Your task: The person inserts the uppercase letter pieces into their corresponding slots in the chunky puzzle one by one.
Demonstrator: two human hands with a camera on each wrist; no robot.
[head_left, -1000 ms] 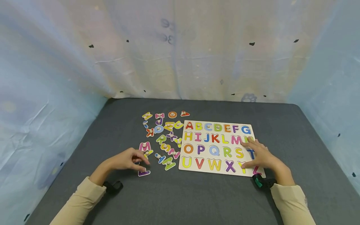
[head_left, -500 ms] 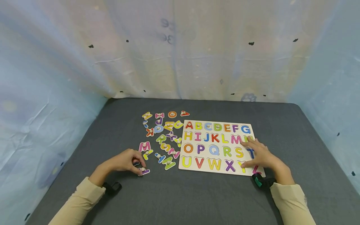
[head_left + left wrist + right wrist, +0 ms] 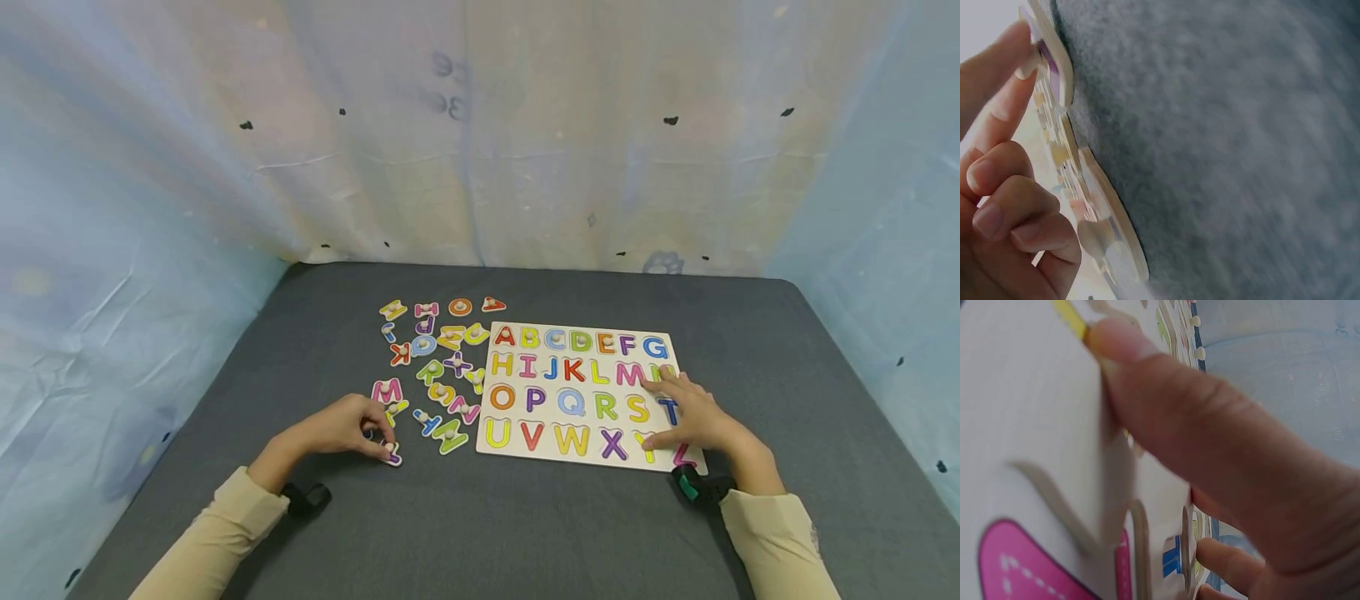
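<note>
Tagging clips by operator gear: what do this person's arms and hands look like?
Bare hands. Beige sleeves with wide cuffs. The left wrist device is black; the right wrist device is black with a green patch.

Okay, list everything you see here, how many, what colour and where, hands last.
Table: one, dark grey, across the lower half.
Cloth backdrop: count unclear, cream and pale blue, behind and beside it.
Alphabet board: one, pale with multicoloured letters, right of centre.
Fitted letter pieces: several, mixed colours, board's top row.
Loose letter pieces: about twenty, mixed colours, left of the board, some partly hidden.
Purple letter piece: one, purple with pale rim, front of that group.
Wrist devices: two, black, one per wrist.
Sleeves: two, beige, on the forearms.
Left hand: one, bare, pinching the purple letter piece.
Right hand: one, bare, on the board's right side.
</note>
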